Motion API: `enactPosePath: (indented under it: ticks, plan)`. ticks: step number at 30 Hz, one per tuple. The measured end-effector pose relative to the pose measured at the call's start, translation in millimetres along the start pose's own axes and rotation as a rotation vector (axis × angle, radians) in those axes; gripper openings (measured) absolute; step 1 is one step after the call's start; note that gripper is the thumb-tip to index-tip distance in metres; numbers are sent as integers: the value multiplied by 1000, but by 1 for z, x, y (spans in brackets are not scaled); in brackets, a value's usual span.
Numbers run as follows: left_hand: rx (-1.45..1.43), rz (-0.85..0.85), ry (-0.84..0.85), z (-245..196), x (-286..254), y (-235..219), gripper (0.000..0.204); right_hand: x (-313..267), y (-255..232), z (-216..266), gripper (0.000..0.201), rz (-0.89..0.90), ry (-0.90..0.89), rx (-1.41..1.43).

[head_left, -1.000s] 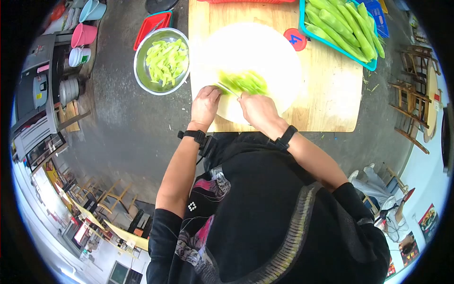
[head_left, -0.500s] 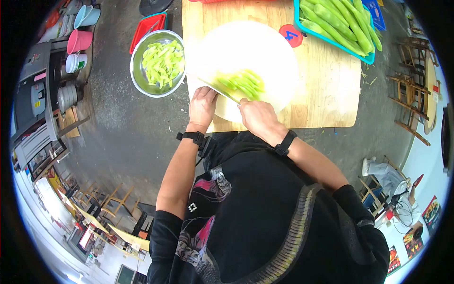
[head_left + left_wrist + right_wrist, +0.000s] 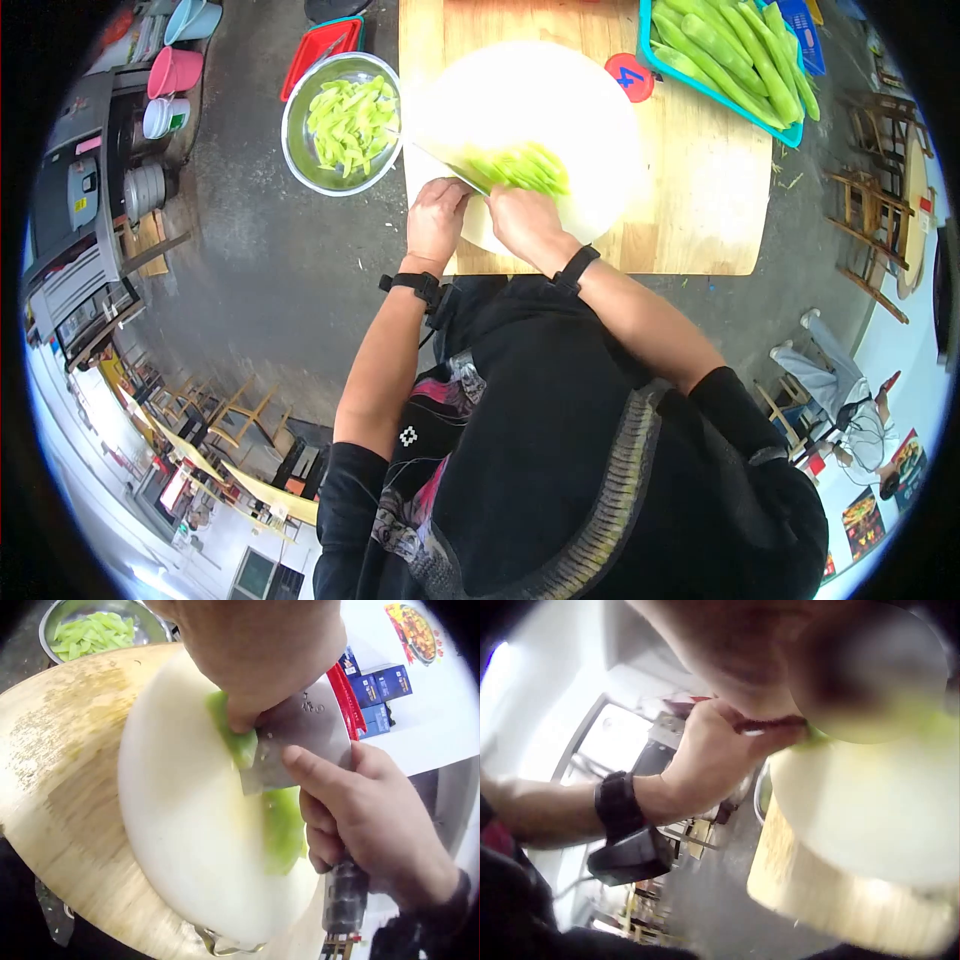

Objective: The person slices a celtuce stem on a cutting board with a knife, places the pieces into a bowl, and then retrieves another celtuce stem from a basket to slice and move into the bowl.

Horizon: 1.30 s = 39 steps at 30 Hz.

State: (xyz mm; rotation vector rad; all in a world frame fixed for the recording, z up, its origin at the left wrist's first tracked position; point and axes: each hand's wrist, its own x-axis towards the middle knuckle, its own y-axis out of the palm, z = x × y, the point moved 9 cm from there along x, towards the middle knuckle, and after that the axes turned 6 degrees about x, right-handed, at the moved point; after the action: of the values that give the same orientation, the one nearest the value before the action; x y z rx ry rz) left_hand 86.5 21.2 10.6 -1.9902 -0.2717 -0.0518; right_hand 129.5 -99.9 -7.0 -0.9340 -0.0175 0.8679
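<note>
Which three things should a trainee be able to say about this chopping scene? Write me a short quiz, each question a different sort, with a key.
1. True or false: the right hand holds the cleaver.
2. Fill in: the number marked on the round red lid is ___.
3. From the person's own side, where is the metal bowl relative to the round white board? A) to its right; B) on top of it; C) to its left.

Key: 1 true; 2 four; 3 C.

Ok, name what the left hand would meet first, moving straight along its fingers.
Probably the broad steel cleaver blade, close ahead of the left hand; any gap is hard to judge.
</note>
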Motion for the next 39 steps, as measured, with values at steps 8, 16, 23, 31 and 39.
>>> enactPosePath:
  ticks: [8, 16, 23, 31, 39]
  plan:
    - [-46, 18, 6, 1, -3, 0, 11, -26, -36, 2, 31, -63, -5, 41]
    - [-22, 53, -11, 8, 0, -6, 10, -40, -31, 7, 26, 42, 35, -9]
    - [61, 164, -16, 6, 4, 0, 10, -41, -28, 8, 26, 63, 62, -1]
    - [7, 136, -26, 7, 3, 1, 12, -39, -27, 10, 22, 107, 54, -52]
    - [-36, 121, -55, 14, 0, 4, 10, -27, -14, 3, 19, 48, 21, -53]
